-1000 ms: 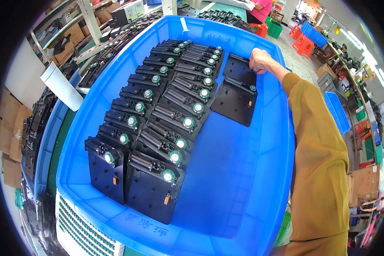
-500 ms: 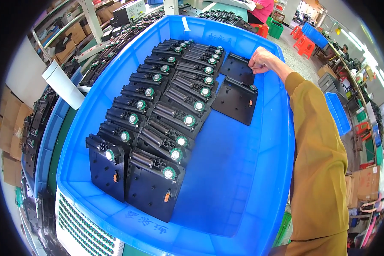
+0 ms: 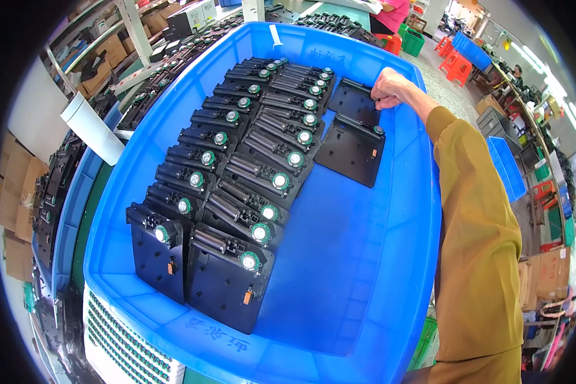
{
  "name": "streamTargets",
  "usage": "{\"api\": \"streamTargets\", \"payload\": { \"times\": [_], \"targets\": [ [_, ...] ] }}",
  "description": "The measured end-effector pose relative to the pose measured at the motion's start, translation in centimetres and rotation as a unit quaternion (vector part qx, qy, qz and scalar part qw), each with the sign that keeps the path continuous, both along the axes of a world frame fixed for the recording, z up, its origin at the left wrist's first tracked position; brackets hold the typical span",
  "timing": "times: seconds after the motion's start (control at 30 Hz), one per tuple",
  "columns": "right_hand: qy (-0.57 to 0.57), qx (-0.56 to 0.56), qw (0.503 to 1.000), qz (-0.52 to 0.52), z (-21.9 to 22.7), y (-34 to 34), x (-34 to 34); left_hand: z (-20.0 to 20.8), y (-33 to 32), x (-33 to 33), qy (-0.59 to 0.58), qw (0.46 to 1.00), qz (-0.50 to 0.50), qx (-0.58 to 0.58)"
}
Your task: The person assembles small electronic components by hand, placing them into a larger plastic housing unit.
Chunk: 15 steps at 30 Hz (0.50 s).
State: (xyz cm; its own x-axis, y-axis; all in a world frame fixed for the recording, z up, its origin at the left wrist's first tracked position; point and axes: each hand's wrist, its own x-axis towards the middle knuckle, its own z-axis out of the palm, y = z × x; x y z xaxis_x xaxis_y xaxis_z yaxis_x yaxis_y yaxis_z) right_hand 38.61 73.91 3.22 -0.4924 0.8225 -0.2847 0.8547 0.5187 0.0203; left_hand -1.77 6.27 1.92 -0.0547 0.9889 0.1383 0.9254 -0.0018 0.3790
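Observation:
My right hand (image 3: 390, 88) reaches over the right wall of a big blue plastic tub (image 3: 339, 281). Its fingers are closed at the right edge of a flat black plastic panel (image 3: 352, 101) near the tub's far right corner; the fingertips are partly hidden. Just nearer lies a second black panel (image 3: 347, 153) with a small orange part by its right edge. Two overlapping rows of similar panels fill the tub's left side, each with a ridged bar and a round silver piece ringed in green, as on the nearest panel (image 3: 227, 281). My left hand is out of view.
A white cylinder (image 3: 93, 128) leans left of the tub, beside more black parts. In front, at lower left, is a white tray (image 3: 128, 339) of small green-ringed pieces. Far off are a person in pink (image 3: 392, 16), red stools (image 3: 456, 67) and a green crate (image 3: 413, 43).
The view has shifted very slightly, so the tub and panels sit a little further left. My right hand stays at the far panel's edge with almost no movement.

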Motion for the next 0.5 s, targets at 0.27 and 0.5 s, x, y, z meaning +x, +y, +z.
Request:
{"api": "streamTargets", "payload": {
  "times": [0.27,0.5],
  "targets": [
    [0.233,-0.033,0.903,-0.359,1.5,-4.0,-6.8,0.0,0.0,0.4,0.008,1.0,0.014,0.006],
    [0.226,-0.138,0.964,-0.003,-2.6,1.7,4.2,-0.4,0.1,-0.5,-0.002,1.0,-0.013,-0.003]
  ]
}}
